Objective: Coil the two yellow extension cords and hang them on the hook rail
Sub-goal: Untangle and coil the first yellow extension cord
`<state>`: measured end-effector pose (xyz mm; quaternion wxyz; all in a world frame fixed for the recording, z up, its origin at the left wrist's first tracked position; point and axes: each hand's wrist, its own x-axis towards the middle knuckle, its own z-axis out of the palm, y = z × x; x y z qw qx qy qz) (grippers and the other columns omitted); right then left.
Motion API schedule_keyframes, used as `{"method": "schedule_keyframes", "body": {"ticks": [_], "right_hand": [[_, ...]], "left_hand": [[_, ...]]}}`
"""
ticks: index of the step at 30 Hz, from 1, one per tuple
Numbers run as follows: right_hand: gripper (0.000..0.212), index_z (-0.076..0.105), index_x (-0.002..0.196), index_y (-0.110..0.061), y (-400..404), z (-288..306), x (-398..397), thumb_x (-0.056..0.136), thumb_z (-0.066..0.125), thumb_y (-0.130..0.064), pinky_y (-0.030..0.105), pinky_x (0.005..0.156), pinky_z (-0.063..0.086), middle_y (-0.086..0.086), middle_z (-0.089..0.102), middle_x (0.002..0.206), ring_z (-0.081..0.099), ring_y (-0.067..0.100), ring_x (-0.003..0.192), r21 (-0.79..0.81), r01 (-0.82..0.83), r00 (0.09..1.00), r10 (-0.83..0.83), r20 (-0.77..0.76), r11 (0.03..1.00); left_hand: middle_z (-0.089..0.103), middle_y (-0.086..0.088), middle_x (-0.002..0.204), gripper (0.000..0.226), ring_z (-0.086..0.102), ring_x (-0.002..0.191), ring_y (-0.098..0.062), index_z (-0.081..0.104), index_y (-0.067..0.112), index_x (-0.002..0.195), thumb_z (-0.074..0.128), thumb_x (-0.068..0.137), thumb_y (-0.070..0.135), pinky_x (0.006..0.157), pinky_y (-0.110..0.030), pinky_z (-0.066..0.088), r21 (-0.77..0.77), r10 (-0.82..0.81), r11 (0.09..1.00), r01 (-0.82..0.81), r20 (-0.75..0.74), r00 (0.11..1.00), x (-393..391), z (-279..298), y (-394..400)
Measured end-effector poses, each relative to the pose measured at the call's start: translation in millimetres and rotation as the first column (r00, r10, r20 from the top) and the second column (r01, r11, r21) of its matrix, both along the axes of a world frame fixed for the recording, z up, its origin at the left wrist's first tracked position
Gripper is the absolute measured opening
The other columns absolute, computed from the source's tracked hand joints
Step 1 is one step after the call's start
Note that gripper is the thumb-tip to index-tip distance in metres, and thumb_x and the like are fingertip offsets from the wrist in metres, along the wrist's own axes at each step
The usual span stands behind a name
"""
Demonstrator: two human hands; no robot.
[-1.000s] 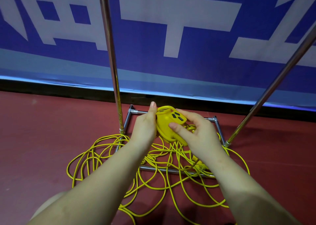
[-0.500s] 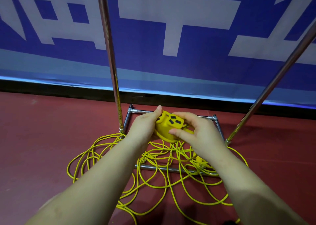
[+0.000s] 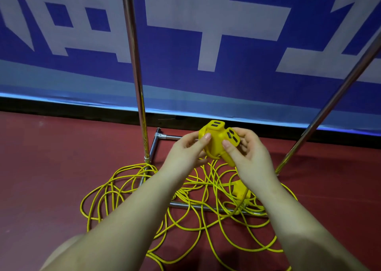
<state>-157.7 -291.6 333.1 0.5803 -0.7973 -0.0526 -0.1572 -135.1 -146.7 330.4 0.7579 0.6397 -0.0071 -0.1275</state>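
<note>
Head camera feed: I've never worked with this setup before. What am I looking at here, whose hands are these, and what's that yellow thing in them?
There is no robot here. The single view comes from a camera worn on a person's head, looking forward and down, so the two bare arms reaching in from the bottom are that person's own.

The left hand and the right hand together hold a yellow socket block, the multi-outlet end of an extension cord, with dark outlet slots showing. Both thumbs press on its front.

Below them, on the red floor, lies a loose tangle of yellow cord, not yet coiled. It is draped over the base frame of a metal rack, whose upright poles rise out of view. A second yellow block lies in the tangle. Behind is a blue and white banner.
</note>
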Motion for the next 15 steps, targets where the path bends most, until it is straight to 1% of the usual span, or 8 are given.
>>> {"method": "schedule_keyframes", "body": {"ticks": [2,6,8,9,11,12,13,15], "right_hand": [[0.023,0.053,0.099,-0.031,1.4,-0.3,0.5,0.085,0.064,-0.016,0.024,0.088,0.049,-0.006,0.065,0.102,0.063,0.007,0.100,0.029,0.000,1.000,0.000,-0.006,1.000],[0.018,0.053,0.100,-0.025,5.4,-0.9,1.2,0.087,0.060,-0.014,0.017,0.081,0.051,-0.006,0.066,0.098,0.064,0.001,0.091,0.105,-0.010,1.000,0.013,-0.028,0.994],[0.016,0.054,0.102,-0.021,7.5,-2.6,2.7,0.087,0.058,-0.015,0.023,0.081,0.053,0.001,0.067,0.100,0.066,0.009,0.093,0.166,-0.010,0.998,0.021,-0.066,0.986],[0.016,0.054,0.102,-0.021,8.5,-3.6,3.3,0.088,0.058,-0.015,0.027,0.083,0.053,0.004,0.067,0.101,0.066,0.014,0.094,0.183,-0.005,0.996,0.020,-0.081,0.983],[0.017,0.056,0.105,-0.019,10.1,-3.4,5.2,0.088,0.056,-0.018,0.031,0.084,0.053,0.007,0.067,0.104,0.065,0.018,0.096,0.245,0.018,0.995,0.006,-0.099,0.969],[0.021,0.057,0.109,-0.015,9.4,-1.9,6.3,0.089,0.054,-0.021,0.031,0.083,0.052,0.009,0.067,0.105,0.065,0.019,0.096,0.295,0.043,0.994,-0.012,-0.106,0.954],[0.028,0.057,0.113,-0.010,6.9,0.0,7.6,0.089,0.052,-0.023,0.031,0.082,0.051,0.010,0.067,0.105,0.064,0.019,0.094,0.355,0.070,0.993,-0.033,-0.110,0.932],[0.026,0.060,0.110,-0.009,-2.1,5.4,10.7,0.092,0.048,-0.023,0.030,0.077,0.052,0.006,0.069,0.099,0.064,0.015,0.089,0.480,0.107,0.991,-0.054,-0.123,0.871]], "left_hand": [[0.071,-0.008,0.104,0.021,0.068,0.098,-0.024,0.065,0.019,0.105,0.049,0.097,0.028,0.090,-0.037,0.054,0.029,0.052,0.998,-0.054,0.073,0.996,0.2,-2.9,-1.6],[0.074,-0.001,0.090,0.038,0.068,0.091,-0.019,0.071,0.017,0.098,0.040,0.099,0.040,0.087,-0.039,0.052,0.280,0.164,0.928,-0.247,0.287,0.944,3.3,-12.7,-1.3],[0.073,-0.004,0.086,0.041,0.067,0.088,-0.022,0.071,0.014,0.093,0.038,0.101,0.037,0.085,-0.041,0.052,0.331,0.214,0.890,-0.313,0.302,0.929,6.3,-15.9,-1.4],[0.072,-0.006,0.083,0.042,0.068,0.084,-0.023,0.071,0.011,0.092,0.038,0.101,0.036,0.083,-0.042,0.053,0.299,0.250,0.899,-0.319,0.248,0.936,7.9,-14.8,-2.6],[0.070,-0.005,0.079,0.041,0.067,0.067,-0.018,0.068,0.005,0.098,0.037,0.102,0.032,0.068,-0.034,0.056,0.117,0.330,0.939,-0.323,-0.041,0.943,14.4,-11.7,-5.8],[0.069,-0.004,0.082,0.041,0.064,0.061,-0.014,0.065,0.002,0.104,0.035,0.103,0.030,0.060,-0.027,0.054,0.022,0.331,0.943,-0.333,-0.198,0.923,17.2,-9.3,-5.4],[0.067,-0.006,0.086,0.041,0.062,0.061,-0.013,0.063,0.001,0.108,0.032,0.103,0.028,0.055,-0.024,0.051,-0.036,0.309,0.942,-0.334,-0.299,0.903,18.7,-8.0,-3.0],[0.066,-0.008,0.086,0.036,0.060,0.066,-0.014,0.060,0.003,0.107,0.032,0.104,0.026,0.058,-0.026,0.048,-0.025,0.275,0.953,-0.302,-0.346,0.897,21.7,-13.8,5.3]]}}
